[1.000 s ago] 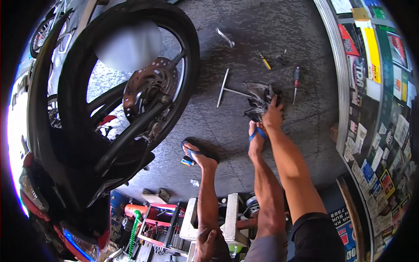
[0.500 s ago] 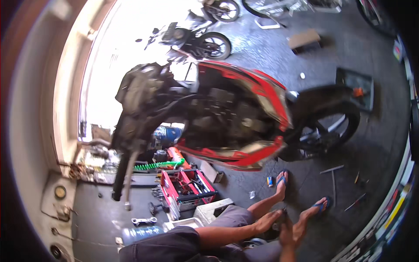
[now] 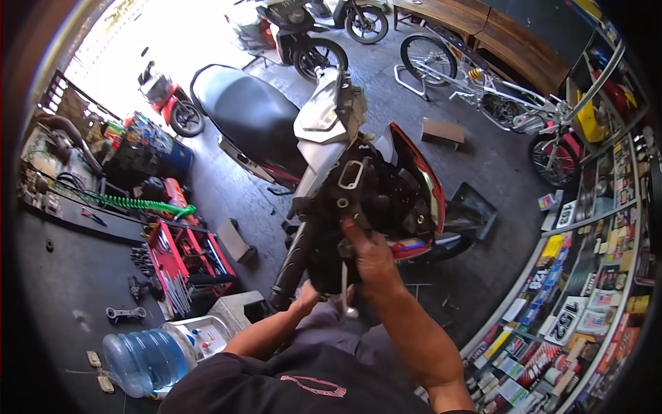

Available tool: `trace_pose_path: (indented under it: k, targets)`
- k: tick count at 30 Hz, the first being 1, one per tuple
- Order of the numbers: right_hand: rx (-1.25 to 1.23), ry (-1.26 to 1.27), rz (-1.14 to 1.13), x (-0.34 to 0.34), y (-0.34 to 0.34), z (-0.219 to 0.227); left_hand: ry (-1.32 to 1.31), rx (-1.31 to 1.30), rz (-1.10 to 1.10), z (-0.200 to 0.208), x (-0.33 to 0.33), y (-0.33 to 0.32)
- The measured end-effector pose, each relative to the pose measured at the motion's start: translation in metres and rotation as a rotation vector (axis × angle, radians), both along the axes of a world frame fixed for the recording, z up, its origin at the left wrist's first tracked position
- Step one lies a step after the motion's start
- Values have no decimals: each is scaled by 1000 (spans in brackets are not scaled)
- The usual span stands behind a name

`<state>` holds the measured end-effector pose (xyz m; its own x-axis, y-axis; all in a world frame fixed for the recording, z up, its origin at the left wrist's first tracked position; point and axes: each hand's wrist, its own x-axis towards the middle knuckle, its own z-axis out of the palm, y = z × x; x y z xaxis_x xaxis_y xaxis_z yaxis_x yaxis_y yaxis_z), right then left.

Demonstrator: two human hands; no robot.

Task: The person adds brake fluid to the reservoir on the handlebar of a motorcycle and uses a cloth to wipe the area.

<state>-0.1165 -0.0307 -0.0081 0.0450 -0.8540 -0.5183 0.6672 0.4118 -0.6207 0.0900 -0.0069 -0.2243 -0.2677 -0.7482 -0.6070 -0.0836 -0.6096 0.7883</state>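
Note:
A partly stripped motorcycle stands in front of me, with a black seat (image 3: 241, 103), a white and grey handlebar cover (image 3: 321, 131) and red side panels. Close to me juts its black handlebar grip (image 3: 295, 265). My right hand (image 3: 372, 259) is closed round a dark brake master cylinder (image 3: 353, 186), thumb upward, just below its rectangular opening. A metal lever (image 3: 345, 279) hangs beside that hand. Under the handlebar grip is my left hand (image 3: 308, 295), its fingers mostly hidden behind dark parts.
To the left stand a red toolbox (image 3: 183, 265), a blue water jug (image 3: 145, 362) and a dark bench (image 3: 83, 269) with a wrench (image 3: 126, 313). A curved glass display case (image 3: 552, 310) runs along the right. Beyond are a cardboard box (image 3: 443, 132) and a bare-framed motorcycle (image 3: 496, 96).
My view has swung round and come closer to the handlebar. Both hands, low near my feet before, are now up at the handlebar, the right one gripping the master cylinder.

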Motion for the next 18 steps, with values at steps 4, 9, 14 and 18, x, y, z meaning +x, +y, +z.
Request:
trace_pose_path:
  k: [4, 9, 14, 18]
  targets:
    - [-23, 236, 21, -1, 41, 2, 77, 57, 31, 9, -6, 3]
    - [-19, 359, 287, -6, 49, 43, 145, 141, -12, 7, -12, 5]
    - [84, 198, -12, -2, -2, 40, 144, 206, -95, 11, -18, -6]
    - [-85, 402, 176, -6, 20, 30, 159, 236, -131, 3, -30, -10]
